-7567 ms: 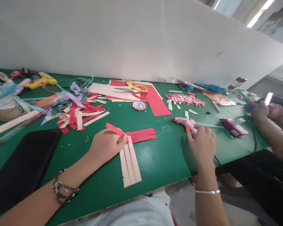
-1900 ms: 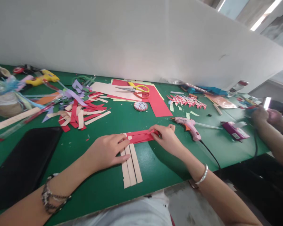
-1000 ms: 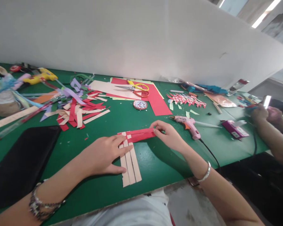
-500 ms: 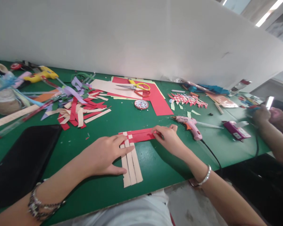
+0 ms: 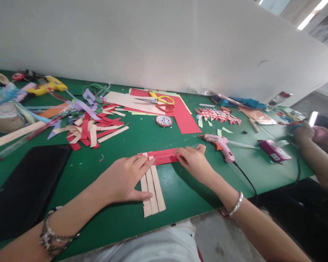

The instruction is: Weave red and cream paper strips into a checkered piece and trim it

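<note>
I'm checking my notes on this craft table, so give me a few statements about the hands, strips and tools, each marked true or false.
1. The left hand presses flat on the beige strips. True.
2. The right hand holds the glue gun. False: it touches the end of the red strips; the glue gun lies apart on the table.
3. The scissors lie on the paper sheets. True.
4. The red strips run alongside the beige strips. False: they cross them.

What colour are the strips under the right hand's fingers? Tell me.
Red, clear in the head view: the red strips lie across cream strips at the right hand.
</note>
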`<state>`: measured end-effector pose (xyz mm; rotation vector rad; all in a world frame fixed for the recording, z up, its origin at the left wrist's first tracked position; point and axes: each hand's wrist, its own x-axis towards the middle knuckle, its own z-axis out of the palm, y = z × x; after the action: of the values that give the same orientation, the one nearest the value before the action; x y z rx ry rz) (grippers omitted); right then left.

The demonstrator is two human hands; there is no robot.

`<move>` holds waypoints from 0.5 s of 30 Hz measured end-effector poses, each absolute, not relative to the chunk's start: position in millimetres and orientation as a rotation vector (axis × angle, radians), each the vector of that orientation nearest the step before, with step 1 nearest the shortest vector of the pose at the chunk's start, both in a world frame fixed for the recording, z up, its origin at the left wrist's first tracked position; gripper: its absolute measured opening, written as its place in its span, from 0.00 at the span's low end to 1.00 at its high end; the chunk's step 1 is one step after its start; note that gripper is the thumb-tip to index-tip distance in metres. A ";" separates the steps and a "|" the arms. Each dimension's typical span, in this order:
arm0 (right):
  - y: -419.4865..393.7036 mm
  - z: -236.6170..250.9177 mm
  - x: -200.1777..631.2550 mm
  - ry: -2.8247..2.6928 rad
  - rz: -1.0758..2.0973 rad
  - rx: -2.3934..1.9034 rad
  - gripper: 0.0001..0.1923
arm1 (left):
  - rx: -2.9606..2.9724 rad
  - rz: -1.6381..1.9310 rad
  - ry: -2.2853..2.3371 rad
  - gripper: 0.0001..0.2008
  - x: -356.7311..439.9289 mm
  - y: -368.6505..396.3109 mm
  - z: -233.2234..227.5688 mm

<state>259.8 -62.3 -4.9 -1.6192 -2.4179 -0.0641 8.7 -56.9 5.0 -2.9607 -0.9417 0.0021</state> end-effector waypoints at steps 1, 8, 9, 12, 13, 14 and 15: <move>-62.5 -4.6 259.4 -2.431 -0.081 -1.611 0.12 | -2.950 0.009 -0.949 0.37 10.8 -57.1 5.0; -62.6 -5.8 259.1 -2.457 -0.121 -1.586 0.11 | -2.903 0.032 -0.966 0.37 16.3 -59.6 3.3; -62.6 -6.1 259.2 -2.459 -0.123 -1.584 0.11 | -2.904 0.033 -0.963 0.37 15.9 -59.7 3.4; -62.8 -6.4 259.2 -2.473 -0.142 -1.581 0.12 | -2.920 0.025 -0.967 0.36 15.1 -59.5 4.2; -62.8 -6.2 259.0 -2.480 -0.147 -1.579 0.12 | -2.925 0.024 -0.968 0.36 15.0 -59.4 4.5; -62.8 -6.0 258.8 -2.487 -0.153 -1.577 0.12 | -2.928 0.021 -0.968 0.36 15.0 -59.3 4.6; -62.8 -5.8 258.4 -2.497 -0.162 -1.578 0.12 | -2.928 0.019 -0.966 0.36 15.0 -59.3 4.7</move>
<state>258.4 -62.8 -5.8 -1.5781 -2.4968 -0.1619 15.0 -59.3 4.7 -2.9280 -0.9662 0.0192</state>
